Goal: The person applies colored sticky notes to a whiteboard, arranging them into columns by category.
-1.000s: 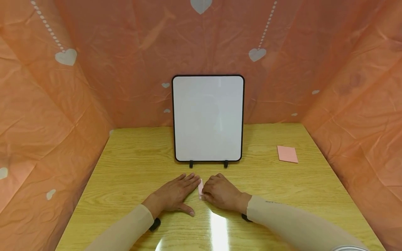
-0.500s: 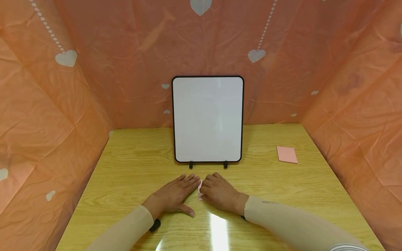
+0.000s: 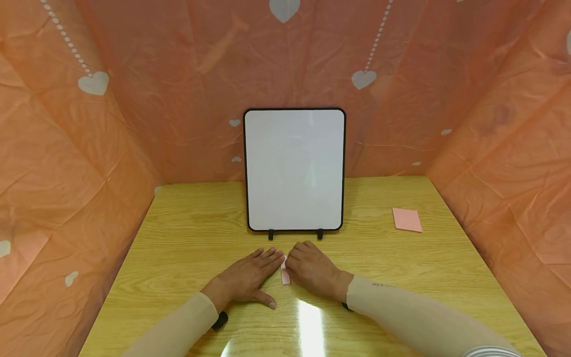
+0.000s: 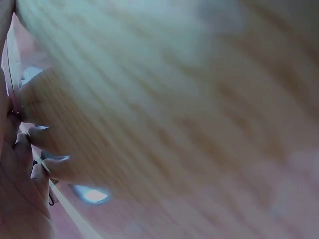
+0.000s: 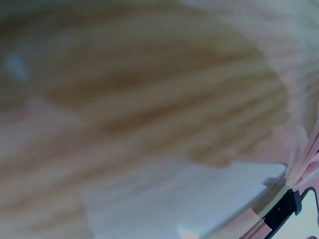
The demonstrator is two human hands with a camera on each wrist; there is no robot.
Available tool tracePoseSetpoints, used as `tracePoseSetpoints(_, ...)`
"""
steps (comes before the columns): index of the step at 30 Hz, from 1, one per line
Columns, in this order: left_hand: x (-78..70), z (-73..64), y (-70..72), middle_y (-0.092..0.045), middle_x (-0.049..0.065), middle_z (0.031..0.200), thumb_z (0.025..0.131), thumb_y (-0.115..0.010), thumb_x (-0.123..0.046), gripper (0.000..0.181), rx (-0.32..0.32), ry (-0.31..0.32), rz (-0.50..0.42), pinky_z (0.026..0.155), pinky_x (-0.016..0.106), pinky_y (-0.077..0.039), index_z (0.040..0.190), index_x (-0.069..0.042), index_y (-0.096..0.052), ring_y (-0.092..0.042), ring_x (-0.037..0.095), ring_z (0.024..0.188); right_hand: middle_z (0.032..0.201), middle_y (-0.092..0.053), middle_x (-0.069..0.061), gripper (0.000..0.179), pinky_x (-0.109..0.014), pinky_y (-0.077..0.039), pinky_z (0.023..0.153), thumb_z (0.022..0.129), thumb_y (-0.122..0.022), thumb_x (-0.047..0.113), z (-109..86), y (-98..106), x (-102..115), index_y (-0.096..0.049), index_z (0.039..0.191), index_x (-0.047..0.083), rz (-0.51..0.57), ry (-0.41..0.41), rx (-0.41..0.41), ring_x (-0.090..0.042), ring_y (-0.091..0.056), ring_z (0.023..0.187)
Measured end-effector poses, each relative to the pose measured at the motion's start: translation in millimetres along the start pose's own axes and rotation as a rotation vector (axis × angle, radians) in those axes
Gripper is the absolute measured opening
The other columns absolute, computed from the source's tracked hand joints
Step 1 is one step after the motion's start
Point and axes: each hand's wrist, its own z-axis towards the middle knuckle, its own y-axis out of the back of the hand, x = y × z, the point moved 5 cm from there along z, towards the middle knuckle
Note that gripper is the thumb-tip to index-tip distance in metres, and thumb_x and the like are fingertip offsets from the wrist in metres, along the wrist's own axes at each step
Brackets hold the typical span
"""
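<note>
Left hand [image 3: 249, 275] flat, right hand [image 3: 313, 270] curled, close together.
The left lies palm down, fingers straight, thumb angled out; the right bends its fingers inward, tips hidden. The left forearm [image 3: 176, 325] and right forearm [image 3: 415, 310] slant inward.

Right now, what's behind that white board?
An orange backdrop with pale hearts shows around the white board, wooden table at both sides; whatever the board covers can't be seen.

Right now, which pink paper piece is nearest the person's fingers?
The narrow pink paper strip between the left hand and right hand; the pink paper square lies apart, farther right.
</note>
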Motion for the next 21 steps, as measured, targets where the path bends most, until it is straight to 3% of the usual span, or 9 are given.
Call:
tracePoseSetpoints(11, 0.6, 0.7, -0.9, -0.020, 0.002, 0.177, 0.087, -0.054, -0.085, 0.115, -0.007, -0.004, -0.017, 0.134, 0.047, -0.017, 0.170, -0.014, -0.020, -0.014, 0.023, 0.165, 0.097, -0.065, 0.006, 0.011, -0.033, -0.050, 0.086, 0.098, -0.076, 0.026, 1.2, 0.6, -6.9, -0.068, 0.099, 0.019, 0.021, -0.015, -0.062, -0.015, -0.060, 0.098)
tracePoseSetpoints(21, 0.4, 0.2, -0.3, -0.019, 0.003, 0.177, 0.085, -0.056, -0.085, 0.118, -0.024, -0.001, -0.043, 0.134, 0.048, -0.018, 0.171, -0.013, -0.018, -0.015, 0.024, 0.165, 0.098, -0.064, 0.006, 0.008, -0.034, -0.050, 0.088, 0.100, -0.074, 0.023, 1.3, 0.7, -8.3, -0.067, 0.099, 0.019, 0.032, -0.036, -0.053, -0.016, -0.060, 0.099)
